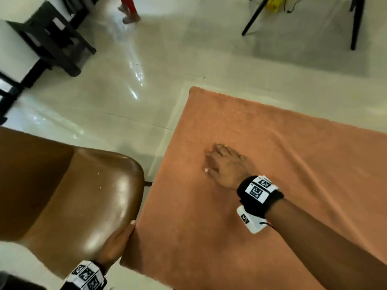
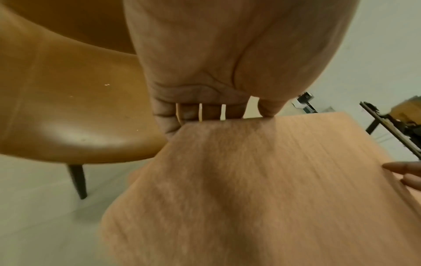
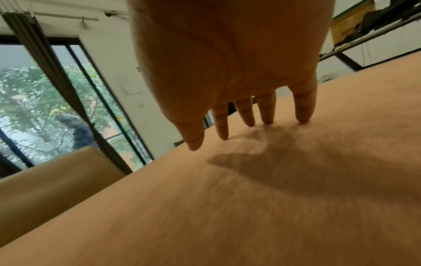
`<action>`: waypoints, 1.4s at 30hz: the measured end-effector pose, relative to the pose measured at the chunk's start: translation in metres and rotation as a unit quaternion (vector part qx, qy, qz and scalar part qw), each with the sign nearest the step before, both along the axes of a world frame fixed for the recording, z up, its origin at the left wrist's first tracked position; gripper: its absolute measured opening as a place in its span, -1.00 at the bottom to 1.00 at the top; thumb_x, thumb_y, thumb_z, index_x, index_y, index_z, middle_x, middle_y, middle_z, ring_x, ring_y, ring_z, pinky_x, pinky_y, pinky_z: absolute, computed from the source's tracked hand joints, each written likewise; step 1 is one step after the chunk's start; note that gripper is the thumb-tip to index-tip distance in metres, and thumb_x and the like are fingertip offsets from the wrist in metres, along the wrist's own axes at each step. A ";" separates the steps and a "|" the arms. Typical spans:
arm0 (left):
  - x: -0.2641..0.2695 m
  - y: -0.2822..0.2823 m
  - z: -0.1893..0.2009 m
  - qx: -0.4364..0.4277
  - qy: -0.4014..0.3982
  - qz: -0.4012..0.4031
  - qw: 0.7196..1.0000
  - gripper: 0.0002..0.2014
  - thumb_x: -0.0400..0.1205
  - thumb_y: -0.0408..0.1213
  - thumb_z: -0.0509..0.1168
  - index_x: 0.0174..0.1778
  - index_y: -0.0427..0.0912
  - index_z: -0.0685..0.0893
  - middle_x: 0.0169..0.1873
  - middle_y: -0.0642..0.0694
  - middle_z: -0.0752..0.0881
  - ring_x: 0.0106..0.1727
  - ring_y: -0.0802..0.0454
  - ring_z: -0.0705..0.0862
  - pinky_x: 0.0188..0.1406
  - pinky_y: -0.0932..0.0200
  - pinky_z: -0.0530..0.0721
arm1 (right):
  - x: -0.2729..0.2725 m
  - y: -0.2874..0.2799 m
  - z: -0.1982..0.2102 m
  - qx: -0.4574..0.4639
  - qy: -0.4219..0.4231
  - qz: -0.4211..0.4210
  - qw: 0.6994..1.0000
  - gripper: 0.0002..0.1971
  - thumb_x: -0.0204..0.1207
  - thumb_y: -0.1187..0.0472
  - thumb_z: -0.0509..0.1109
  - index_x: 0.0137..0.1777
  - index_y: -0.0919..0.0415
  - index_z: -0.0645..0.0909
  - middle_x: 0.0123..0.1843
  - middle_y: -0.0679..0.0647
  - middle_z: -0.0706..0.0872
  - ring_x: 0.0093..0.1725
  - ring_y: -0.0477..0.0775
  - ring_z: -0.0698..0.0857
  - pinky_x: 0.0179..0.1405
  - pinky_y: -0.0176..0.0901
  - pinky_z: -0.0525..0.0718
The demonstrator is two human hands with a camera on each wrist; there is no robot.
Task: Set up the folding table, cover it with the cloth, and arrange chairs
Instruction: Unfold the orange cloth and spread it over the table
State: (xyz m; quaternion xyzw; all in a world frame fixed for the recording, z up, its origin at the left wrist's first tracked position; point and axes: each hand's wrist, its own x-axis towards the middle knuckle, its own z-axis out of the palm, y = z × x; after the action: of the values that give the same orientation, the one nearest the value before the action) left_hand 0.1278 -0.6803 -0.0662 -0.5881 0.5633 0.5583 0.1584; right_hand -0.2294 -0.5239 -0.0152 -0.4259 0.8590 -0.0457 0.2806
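Chair step in hand. Cloth [image 1: 261, 143] already covers the tabletop. Left hand [image 1: 117, 245] curls around the cloth's near-left edge, beside the chair [image 1: 69, 191]. Right hand [image 1: 225, 164] lies flat, fingers straight, mid-cloth. Next, probably: release cloth, square chair to tabletop.

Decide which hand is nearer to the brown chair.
Left. The left hand lies at the brown chair seat's edge beside the cloth; the right hand rests flat on the cloth, apart from the chair.

Dark stool [image 1: 56, 38] on glossy pale floor [image 1: 117, 97] — curtained window [image 3: 41, 100], cluttered shelf [image 3: 364, 27] beyond.
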 end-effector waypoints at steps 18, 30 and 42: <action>0.058 0.004 0.004 -0.186 0.010 -0.366 0.912 -0.77 0.37 -0.27 0.48 -0.11 0.08 0.70 -0.06 0.12 0.62 -0.08 0.09 0.67 -0.16 0.17 0.69 | 0.134 0.042 -0.001 0.030 -0.022 0.024 0.999 -0.30 0.65 -0.28 0.17 0.74 -0.22 0.03 0.81 0.00 -0.15 0.78 0.13 -0.09 0.69 0.33 0.05; 0.090 -0.039 0.002 -0.279 -0.118 -0.423 0.854 -0.79 0.50 -0.02 0.27 -0.19 0.01 0.77 -0.21 -0.02 0.81 -0.20 -0.07 0.74 -0.27 0.14 0.67 | 0.174 0.012 -0.012 0.035 -0.004 -0.029 0.999 -0.35 0.63 -0.24 0.19 0.70 -0.28 0.09 0.81 -0.03 -0.13 0.78 0.19 -0.08 0.68 0.39 0.04; 0.048 -0.015 0.030 -0.328 0.120 -0.403 0.846 -0.27 0.46 -0.32 0.38 0.61 -0.13 0.36 0.54 -0.20 0.42 0.48 -0.24 0.44 0.40 -0.19 0.51 | 0.189 0.036 -0.009 -0.022 -0.022 -0.145 0.989 -0.34 0.61 -0.31 0.18 0.69 -0.23 0.19 0.80 -0.04 0.02 0.77 0.09 0.05 0.68 0.31 0.12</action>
State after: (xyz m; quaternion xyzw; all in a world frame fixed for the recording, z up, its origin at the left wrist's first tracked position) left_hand 0.1762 -0.6958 -0.0359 -0.2556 0.9155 0.2945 0.0989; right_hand -0.0399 -0.4879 -0.0244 -0.3018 0.9040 -0.1137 0.2806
